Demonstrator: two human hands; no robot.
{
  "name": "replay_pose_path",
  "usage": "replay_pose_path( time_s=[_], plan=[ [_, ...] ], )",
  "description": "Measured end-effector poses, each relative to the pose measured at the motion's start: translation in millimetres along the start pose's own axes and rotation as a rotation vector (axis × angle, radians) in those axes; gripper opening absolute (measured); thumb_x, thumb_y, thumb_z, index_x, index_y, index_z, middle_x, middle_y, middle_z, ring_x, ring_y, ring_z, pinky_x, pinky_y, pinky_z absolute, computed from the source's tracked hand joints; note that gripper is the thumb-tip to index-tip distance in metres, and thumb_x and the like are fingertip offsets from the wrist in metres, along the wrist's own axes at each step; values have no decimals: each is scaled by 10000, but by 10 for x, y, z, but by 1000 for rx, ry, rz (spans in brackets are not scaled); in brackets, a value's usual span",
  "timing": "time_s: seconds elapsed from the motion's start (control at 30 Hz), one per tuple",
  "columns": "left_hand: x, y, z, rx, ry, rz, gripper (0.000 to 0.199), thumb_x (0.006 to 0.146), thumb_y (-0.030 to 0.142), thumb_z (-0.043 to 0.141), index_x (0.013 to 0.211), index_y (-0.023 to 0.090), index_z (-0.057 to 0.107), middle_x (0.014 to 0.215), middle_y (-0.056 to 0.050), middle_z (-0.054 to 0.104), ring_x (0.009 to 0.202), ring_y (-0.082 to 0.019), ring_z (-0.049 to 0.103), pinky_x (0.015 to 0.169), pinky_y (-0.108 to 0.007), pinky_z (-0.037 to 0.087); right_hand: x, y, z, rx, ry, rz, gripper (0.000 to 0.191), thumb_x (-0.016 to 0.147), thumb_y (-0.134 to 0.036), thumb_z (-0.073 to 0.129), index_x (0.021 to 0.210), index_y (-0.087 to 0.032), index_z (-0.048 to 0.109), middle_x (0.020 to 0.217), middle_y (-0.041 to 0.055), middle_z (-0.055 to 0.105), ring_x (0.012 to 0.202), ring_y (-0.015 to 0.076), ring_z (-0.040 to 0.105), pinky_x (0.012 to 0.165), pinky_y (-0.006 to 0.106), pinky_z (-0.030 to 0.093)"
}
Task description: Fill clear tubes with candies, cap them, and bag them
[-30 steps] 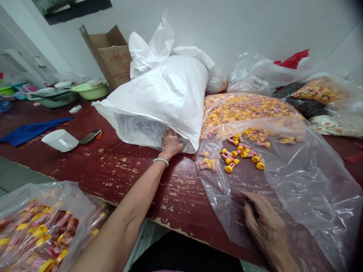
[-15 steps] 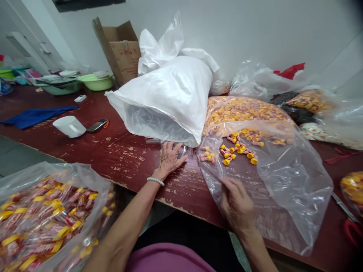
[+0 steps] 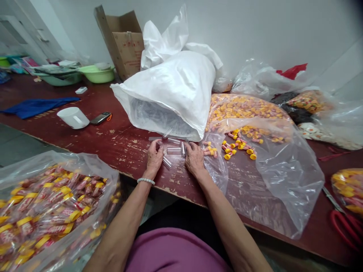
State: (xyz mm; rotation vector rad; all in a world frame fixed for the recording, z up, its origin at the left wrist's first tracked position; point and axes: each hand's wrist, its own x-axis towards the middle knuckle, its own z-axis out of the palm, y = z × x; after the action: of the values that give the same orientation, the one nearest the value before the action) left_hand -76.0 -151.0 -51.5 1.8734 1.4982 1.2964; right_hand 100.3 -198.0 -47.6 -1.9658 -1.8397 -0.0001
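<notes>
My left hand point(image 3: 154, 158), with a beaded bracelet at the wrist, has its fingers curled around the end of a clear plastic tube. Opposite it, my right hand point(image 3: 194, 158) pinches another clear tube point(image 3: 183, 149) at its fingertips. Between the hands lie several loose tubes, among them a flat-lying tube point(image 3: 173, 150) and a slanted tube point(image 3: 167, 161). Just behind them gapes a white woven sack point(image 3: 176, 87) filled with more clear tubes. Right of my right hand, small wrapped pieces with yellow caps point(image 3: 241, 145) lie in a large clear plastic bag point(image 3: 286, 166).
At lower left, an open plastic bag point(image 3: 93, 162) holds filled, yellow-capped tubes. A white cup point(image 3: 73, 118), a dark phone-like device point(image 3: 100, 118) and a blue cloth point(image 3: 36, 107) lie on the left. Red-handled scissors point(image 3: 342, 226) rest at right. A cardboard box point(image 3: 129, 53) stands behind.
My right hand has left the clear bag's edge and moved left to the tubes. My left hand has drawn slightly left, and more loose tubes now show in front of the sack.
</notes>
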Motion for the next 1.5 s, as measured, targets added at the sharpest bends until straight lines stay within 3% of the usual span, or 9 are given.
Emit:
replay_pose_path(
  time_s=[0.13, 0.33, 0.53, 0.73, 0.9, 1.0, 1.2, 1.3, 1.5],
  plan=[
    [-9, -42, -85, 7, 46, -16, 299, 828, 271, 496, 1113, 188, 524, 1024, -72, 641, 926, -190, 596, 860, -336, 464, 27, 21, -16, -34, 35, 31, 360, 866, -149, 397, 1195, -186, 538, 1159, 135, 529, 977, 253, 457, 847, 382, 357],
    [-250, 166, -397, 105, 86, 38, 256, 825, 248, 468, 1066, 198, 538, 943, -42, 613, 858, -179, 572, 821, -306, 461, 97, 68, -31, -44, 95, 105, 229, 880, -188, 385, 1003, -93, 553, 1007, 184, 533, 967, 282, 438, 858, 416, 345],
    [-700, 193, -799, 331, -279, 253, 496, 635, 32, 443, 1075, 214, 580, 960, -57, 522, 934, -206, 522, 866, -329, 443, 47, 181, 40, 42, 189, 93, 363, 830, -129, 388, 1175, -46, 463, 1111, 201, 497, 1055, 290, 432, 936, 443, 336],
    [-646, 116, -831, 452, -473, 318, 367, 765, 106, 449, 1071, 226, 612, 971, -71, 478, 914, -208, 523, 797, -337, 448, -36, 209, -35, 318, 269, 175, 390, 780, -138, 398, 1161, -110, 478, 1163, 164, 449, 1137, 258, 401, 976, 426, 336],
    [-584, 163, -748, 446, -447, 280, 295, 854, 218, 455, 1128, 240, 562, 975, -58, 505, 885, -198, 546, 748, -326, 443, -230, 149, -188, 588, 216, 253, 288, 747, -222, 470, 1025, -159, 514, 907, 54, 525, 831, 192, 500, 796, 357, 435],
    [-568, 184, -683, 418, -478, 289, 261, 863, 264, 470, 1108, 240, 559, 970, -53, 506, 873, -190, 550, 753, -316, 448, -428, -67, -241, 710, 87, 168, 235, 796, -283, 486, 1008, -186, 513, 817, 5, 553, 685, 146, 507, 665, 282, 445],
    [-505, 217, -659, 303, -499, 226, 318, 832, 192, 466, 1150, 193, 453, 1015, -70, 517, 936, -197, 538, 853, -353, 447, -565, -537, -206, 459, -151, -182, 275, 815, -240, 556, 1088, -236, 584, 1051, 45, 605, 926, 173, 568, 801, 278, 437],
    [-502, 204, -767, 181, -427, 132, 266, 855, 237, 464, 1115, 191, 440, 1011, -60, 523, 923, -176, 541, 840, -329, 460, -534, -542, -139, 388, -143, -152, 203, 826, -191, 518, 1002, -211, 617, 944, 45, 636, 881, 172, 582, 783, 274, 437],
    [-568, 175, -949, 202, -328, 150, 254, 822, 338, 572, 1043, 223, 620, 908, -39, 559, 830, -172, 572, 766, -293, 471, -525, -393, -117, 623, -46, 7, 262, 840, -256, 501, 1079, -181, 576, 940, 48, 661, 817, 164, 601, 754, 284, 463]
  ],
)
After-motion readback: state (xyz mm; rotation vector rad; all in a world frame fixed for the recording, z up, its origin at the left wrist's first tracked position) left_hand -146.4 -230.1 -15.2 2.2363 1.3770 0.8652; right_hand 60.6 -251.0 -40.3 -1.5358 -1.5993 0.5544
